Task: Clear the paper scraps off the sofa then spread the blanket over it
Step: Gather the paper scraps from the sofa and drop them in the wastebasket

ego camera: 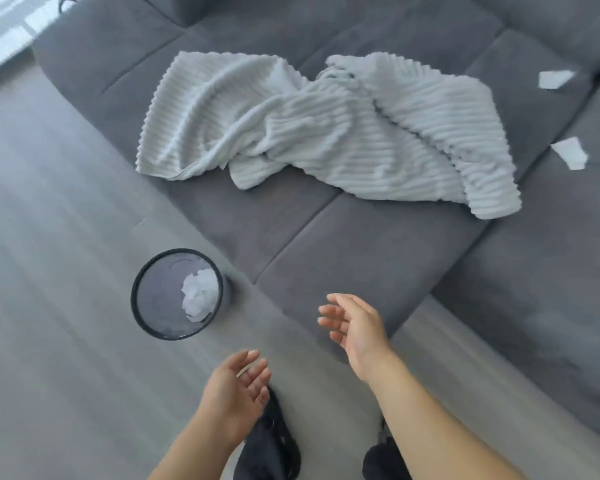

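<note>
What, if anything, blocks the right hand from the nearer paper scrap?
Likely yes: the right hand is empty, the nearer paper scrap lies uncovered on the sofa beside the blanket.

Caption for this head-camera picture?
Left hand and right hand open by the bin; two paper scraps and crumpled blanket on the sofa.

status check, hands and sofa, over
Hands open, empty: left hand, right hand. Two white paper scraps on grey fabric sofa. Crumpled pale ribbed blanket unspread.

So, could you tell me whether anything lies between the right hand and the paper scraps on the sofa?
Nothing visible does. The near scrap and far scrap lie uncovered right of the blanket; only bare sofa separates them from the right hand.
</note>
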